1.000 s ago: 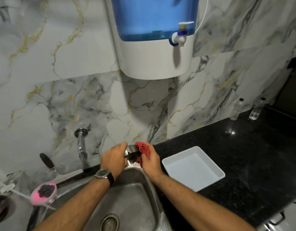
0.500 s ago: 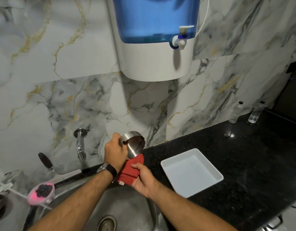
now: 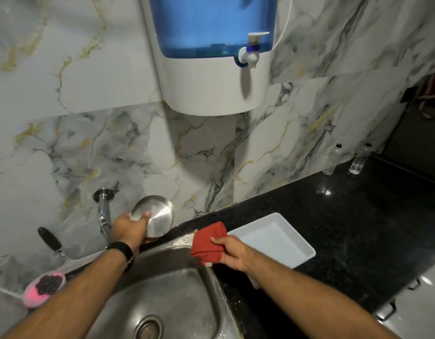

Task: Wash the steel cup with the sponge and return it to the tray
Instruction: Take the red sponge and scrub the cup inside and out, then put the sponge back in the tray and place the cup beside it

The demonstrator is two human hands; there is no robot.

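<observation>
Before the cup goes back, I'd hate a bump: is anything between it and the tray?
Yes: the right hand holding the red sponge sits between the cup in the left hand and the tray, which holds nothing visible.

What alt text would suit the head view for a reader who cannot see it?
Over a steel sink, the left hand holds a steel cup with its base toward the camera, near the wall tap. The right hand holds a red sponge, apart from the cup. An empty white tray sits on the black counter.
</observation>
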